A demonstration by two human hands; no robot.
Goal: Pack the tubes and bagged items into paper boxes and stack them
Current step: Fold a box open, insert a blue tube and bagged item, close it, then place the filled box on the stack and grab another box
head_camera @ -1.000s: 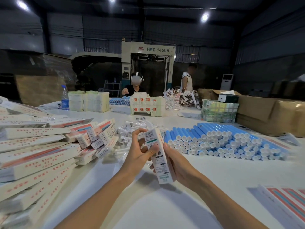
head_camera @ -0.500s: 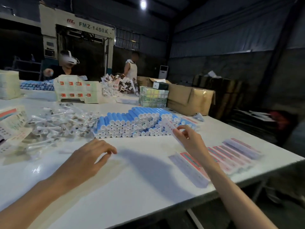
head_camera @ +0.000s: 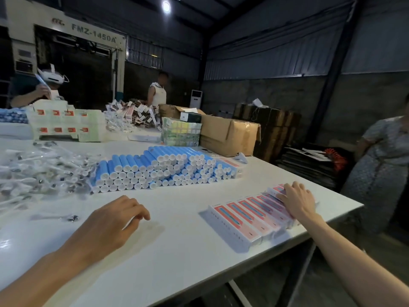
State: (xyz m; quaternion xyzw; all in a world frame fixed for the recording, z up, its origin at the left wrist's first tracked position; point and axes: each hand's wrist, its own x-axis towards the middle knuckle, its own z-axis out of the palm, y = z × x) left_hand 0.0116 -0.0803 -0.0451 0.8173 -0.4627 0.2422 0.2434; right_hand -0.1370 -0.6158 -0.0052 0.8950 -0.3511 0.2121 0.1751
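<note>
Clear-plastic bagged items (head_camera: 39,173) lie heaped at the left of the counter (head_camera: 177,251). The left hand (head_camera: 115,220) hovers above the counter, fingers loosely curled, holding nothing. Blue tubes (head_camera: 159,169) are stacked behind centre. Paper boxes (head_camera: 250,216) lie side by side at right; the right hand (head_camera: 296,199) rests on the row's far end, fingers extended.

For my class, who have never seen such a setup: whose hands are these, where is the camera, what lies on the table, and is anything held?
No robot here: a person wears a camera on the head, looking forward and down, so both bare hands are their own. On the white table lie a pile of blue tubes, a heap of clear bagged items and a row of pink boxes. The right hand rests on the far end of that row. The left hand hangs loosely curled above the table, holding nothing.
</note>
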